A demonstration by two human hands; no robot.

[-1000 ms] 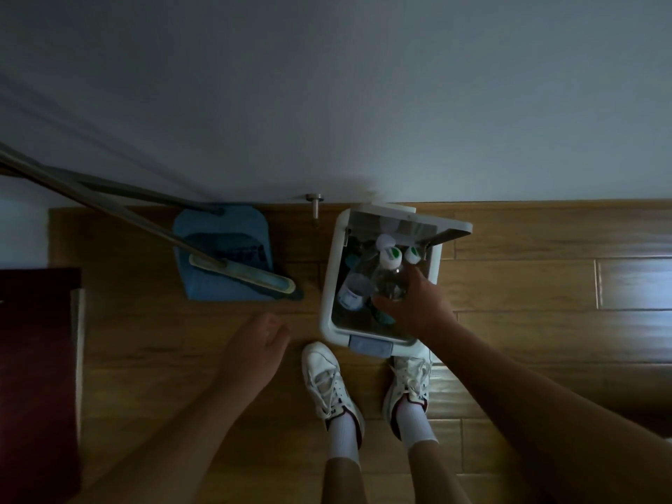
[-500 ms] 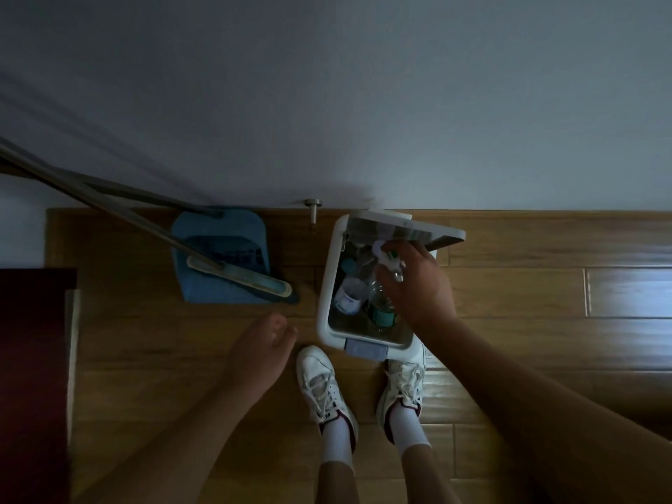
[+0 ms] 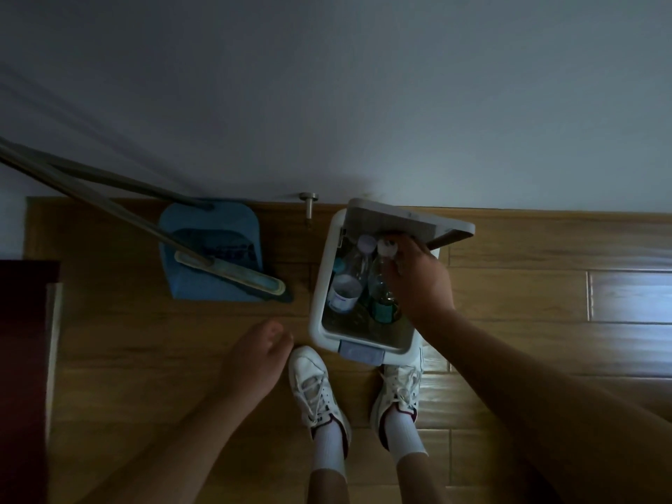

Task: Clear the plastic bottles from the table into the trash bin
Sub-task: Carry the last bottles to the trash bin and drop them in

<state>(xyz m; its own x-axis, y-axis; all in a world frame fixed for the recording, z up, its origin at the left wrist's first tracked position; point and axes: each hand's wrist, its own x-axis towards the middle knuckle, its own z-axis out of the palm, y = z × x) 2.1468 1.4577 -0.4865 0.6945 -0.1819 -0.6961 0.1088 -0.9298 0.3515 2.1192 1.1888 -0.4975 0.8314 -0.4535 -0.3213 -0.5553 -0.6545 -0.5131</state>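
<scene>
A white trash bin (image 3: 315,285) stands on the wooden floor by the wall, its lid (image 3: 400,221) tipped up. Inside it a clear plastic bottle (image 3: 345,285) with a pale cap and white label leans at the left. Beside it stands a second clear bottle (image 3: 380,281) with a white cap and teal label. My right hand (image 3: 418,285) reaches into the bin, and its fingers curl round this bottle's neck just under the cap. My left hand (image 3: 254,358) hangs loosely curled to the left of the bin and holds nothing.
My right shoe (image 3: 398,387) sits against the bin's pedal (image 3: 362,351); the left shoe (image 3: 316,387) is beside it. A blue dustpan (image 3: 211,256) with a long-handled broom leans at the left. A metal door stop (image 3: 308,204) juts from the wall. Dark furniture (image 3: 22,358) fills the left edge.
My right hand has gone further into the bin towards the lid, lowering the white-capped bottle down among the others. My left hand has barely moved.
</scene>
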